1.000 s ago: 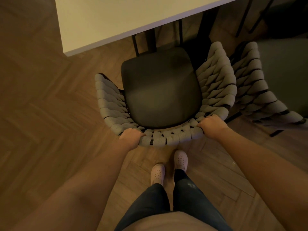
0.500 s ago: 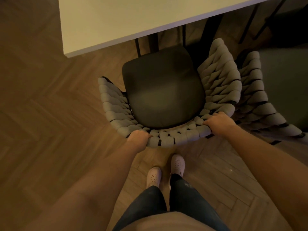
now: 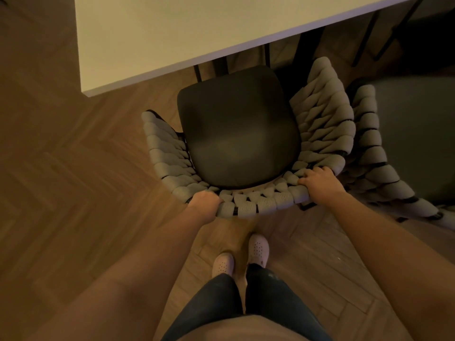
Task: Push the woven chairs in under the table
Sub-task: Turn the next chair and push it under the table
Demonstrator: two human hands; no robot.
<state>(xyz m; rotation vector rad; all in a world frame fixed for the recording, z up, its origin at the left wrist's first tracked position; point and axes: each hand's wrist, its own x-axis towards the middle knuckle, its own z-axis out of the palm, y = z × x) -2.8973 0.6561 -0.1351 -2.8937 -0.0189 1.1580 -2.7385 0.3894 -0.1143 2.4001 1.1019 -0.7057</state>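
A woven chair (image 3: 256,201) with a grey braided backrest and a dark seat cushion (image 3: 238,129) stands in front of me, facing the pale table (image 3: 187,33). The front of its seat is right at the table's near edge. My left hand (image 3: 205,201) grips the top rim of the backrest on the left. On the right of that rim, my right hand (image 3: 318,179) holds it with the fingers curled over. A second woven chair (image 3: 374,153) stands right beside it on the right, its backrest touching the first chair's side.
The floor is wooden herringbone parquet (image 3: 61,180). My feet in light shoes (image 3: 257,248) stand just behind the chair. Dark table legs (image 3: 221,64) show under the table edge, and dark frames (image 3: 369,28) stand at the upper right.
The chair has moved forward toward the table with both hands on its backrest; the seat front now reaches the table edge. My feet have stepped after it.
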